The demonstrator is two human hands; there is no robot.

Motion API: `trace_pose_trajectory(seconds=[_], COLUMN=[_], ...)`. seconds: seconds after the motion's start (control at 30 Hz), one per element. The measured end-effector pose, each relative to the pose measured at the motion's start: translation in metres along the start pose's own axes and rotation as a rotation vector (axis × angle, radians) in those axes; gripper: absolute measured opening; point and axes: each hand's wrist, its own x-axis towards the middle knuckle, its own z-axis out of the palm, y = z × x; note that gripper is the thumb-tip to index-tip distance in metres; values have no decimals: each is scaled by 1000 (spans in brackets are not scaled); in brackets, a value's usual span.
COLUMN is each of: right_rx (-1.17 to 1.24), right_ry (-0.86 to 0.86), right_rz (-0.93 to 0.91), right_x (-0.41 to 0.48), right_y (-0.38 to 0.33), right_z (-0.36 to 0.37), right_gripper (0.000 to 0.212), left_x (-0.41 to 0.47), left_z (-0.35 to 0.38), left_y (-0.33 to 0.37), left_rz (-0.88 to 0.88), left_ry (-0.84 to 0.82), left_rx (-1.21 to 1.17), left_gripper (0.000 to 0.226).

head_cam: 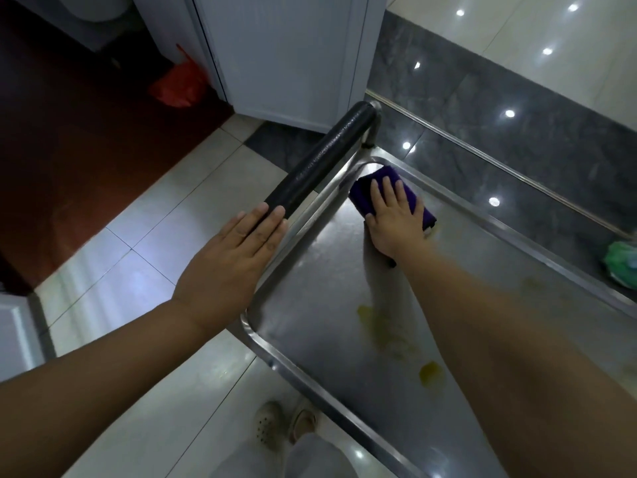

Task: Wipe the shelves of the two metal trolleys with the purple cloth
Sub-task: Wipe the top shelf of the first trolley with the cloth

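Observation:
A metal trolley's top shelf [320,298] fills the lower right, with yellow stains [431,372] on its steel surface. The folded purple cloth [365,191] lies in the shelf's far corner. My right hand [394,219] presses flat on the cloth, fingers spread forward. My left hand [234,260] rests over the near end of the trolley's black padded handle [324,160], fingers straight and together. Only one trolley is in view.
A white cabinet [286,53] stands beyond the handle, with a red plastic bag [179,84] to its left on dark red floor. A green bag [622,267] lies at the right edge. My feet in light clogs [275,426] stand on pale tiles below the shelf.

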Motion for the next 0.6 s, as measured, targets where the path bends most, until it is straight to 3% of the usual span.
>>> trace_pose_trajectory(seconds=[0.1,0.27,0.4,0.6], right_rx=[-11,-25,-64,-120], right_ry=[-12,-17,-18,-72], right_rz=[-51,-140,-207,-283], right_x=[-27,-69,-102,-149], right_y=[-16,-50,-78,-114], right_z=[8,26,44,58], right_gripper=[61,61,61,58], left_x=[-1,-2,-5,-10], left_z=[-2,-8,-16,-16], left_y=[0,3,6,3], left_rz=[15,-1,35,155], left_ry=[17,30,83,-8], left_rx=[10,60,81,194], left_gripper=[66,76,59,53])
